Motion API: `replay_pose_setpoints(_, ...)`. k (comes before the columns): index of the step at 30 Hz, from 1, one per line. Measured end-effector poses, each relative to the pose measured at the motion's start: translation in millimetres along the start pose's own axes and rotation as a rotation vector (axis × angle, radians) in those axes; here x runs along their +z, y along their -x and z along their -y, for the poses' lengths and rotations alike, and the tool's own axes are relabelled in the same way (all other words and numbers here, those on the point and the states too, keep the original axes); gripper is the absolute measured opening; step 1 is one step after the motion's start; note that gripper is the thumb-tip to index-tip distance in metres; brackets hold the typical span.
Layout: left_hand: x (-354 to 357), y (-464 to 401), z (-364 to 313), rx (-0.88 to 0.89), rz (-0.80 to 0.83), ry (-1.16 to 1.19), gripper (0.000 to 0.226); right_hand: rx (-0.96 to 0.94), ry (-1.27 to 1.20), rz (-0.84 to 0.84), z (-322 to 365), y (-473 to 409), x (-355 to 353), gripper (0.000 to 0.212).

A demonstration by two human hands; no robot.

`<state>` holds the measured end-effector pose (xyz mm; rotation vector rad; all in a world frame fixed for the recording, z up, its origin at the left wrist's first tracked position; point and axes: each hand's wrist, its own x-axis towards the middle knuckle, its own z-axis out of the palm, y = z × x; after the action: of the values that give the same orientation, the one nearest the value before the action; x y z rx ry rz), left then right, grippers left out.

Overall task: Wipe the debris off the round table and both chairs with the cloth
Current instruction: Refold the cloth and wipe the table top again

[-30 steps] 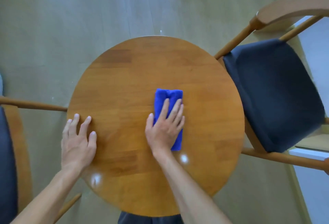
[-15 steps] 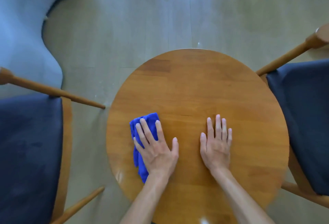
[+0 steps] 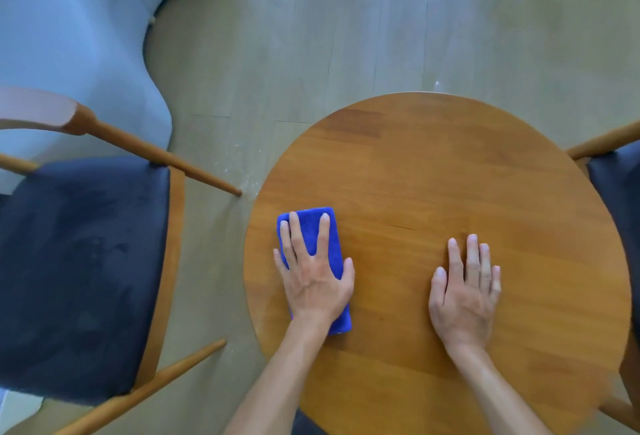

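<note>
The round wooden table (image 3: 433,164) fills the right half of the head view. A folded blue cloth (image 3: 308,227) lies near its left edge. My left hand (image 3: 313,282) presses flat on the cloth with straight, spread fingers. My right hand (image 3: 464,292) rests flat on the bare tabletop to the right of the cloth, apart from it. One chair with a dark blue seat (image 3: 79,272) stands left of the table. Only a sliver of the second chair (image 3: 620,192) shows at the right edge.
Pale specks of debris (image 3: 242,171) lie on the wooden floor between the left chair's leg and the table. A light blue-grey curved surface (image 3: 69,36) covers the top left. Open floor lies beyond the table at the top.
The cloth went from under my right hand at the table's middle to under my left hand near the left edge. My right hand now lies flat on bare wood. The view swung left.
</note>
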<state>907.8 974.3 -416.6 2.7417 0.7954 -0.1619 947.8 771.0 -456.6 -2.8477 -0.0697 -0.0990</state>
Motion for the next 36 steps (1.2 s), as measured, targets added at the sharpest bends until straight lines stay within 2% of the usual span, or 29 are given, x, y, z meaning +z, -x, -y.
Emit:
replay_pose_setpoints(2, 3, 3, -4, -0.004, 0.002, 0.047, 0.074, 0.002, 0.009, -0.007, 1, 0, 0, 0.052)
replay_pose_setpoints(4, 7, 22, -15, 0.110, -0.012, 0.057, 0.073, 0.000, 0.023, -0.007, 3, 0, 1, 0.053)
replay_pose_setpoints(8, 20, 75, -35, 0.643, 0.086, 0.056, 0.079, -0.016, 0.039, -0.005, -1, -1, 1, 0.053)
replay_pose_setpoints(10, 16, 73, -4, 0.754, 0.070, 0.081, 0.078, -0.021, 0.029, -0.004, -3, -2, -1, 0.053)
replay_pose_setpoints(12, 1, 51, 53, 0.615, -0.016, 0.082, 0.073, -0.008, 0.026, -0.006, -2, -2, -2, 0.052)
replay_pose_setpoints(14, -16, 20, 106, 0.278, -0.119, 0.084, 0.065, -0.003, 0.054, -0.009, 0, -1, 0, 0.052)
replay_pose_setpoints(16, -23, -5, 120, -0.013, -0.144, 0.136, 0.061, -0.009, 0.069, 0.005, 2, 1, 1, 0.052)
replay_pose_setpoints(17, -21, -14, 111, -0.058, -0.164, 0.141, 0.060, -0.008, 0.069, 0.008, 1, 0, 2, 0.052)
replay_pose_setpoints(20, -7, -33, 56, 0.025, -0.192, 0.018, 0.056, 0.010, 0.064, 0.019, 1, 0, 2, 0.053)
replay_pose_setpoints(24, 14, -48, -56, 0.169, -0.083, 0.016, 0.062, 0.019, -0.012, 0.054, 1, -4, -1, 0.052)
replay_pose_setpoints(26, 19, -48, -112, 0.220, -0.026, 0.093, 0.060, 0.074, -0.162, 0.034, 2, -7, -3, 0.051)
replay_pose_setpoints(28, 15, -47, -142, 0.242, 0.071, 0.266, 0.060, 0.221, -0.391, 0.003, 8, -12, -11, 0.054)
replay_pose_setpoints(29, 9, -49, -143, 0.243, 0.114, 0.373, 0.062, 0.282, -0.477, -0.006, 14, -16, -15, 0.056)
replay_pose_setpoints(31, -7, -56, -118, 0.243, 0.038, 0.487, 0.058, 0.305, -0.544, -0.027, 38, -29, -24, 0.061)
replay_pose_setpoints(33, -13, -66, -64, 0.148, -0.104, 0.360, 0.056, 0.238, -0.471, 0.016, 75, -45, -22, 0.068)
replay_pose_setpoints(36, -8, -68, 26, -0.170, -0.120, 0.173, 0.062, 0.239, -0.162, 0.069, 134, -68, 4, 0.078)
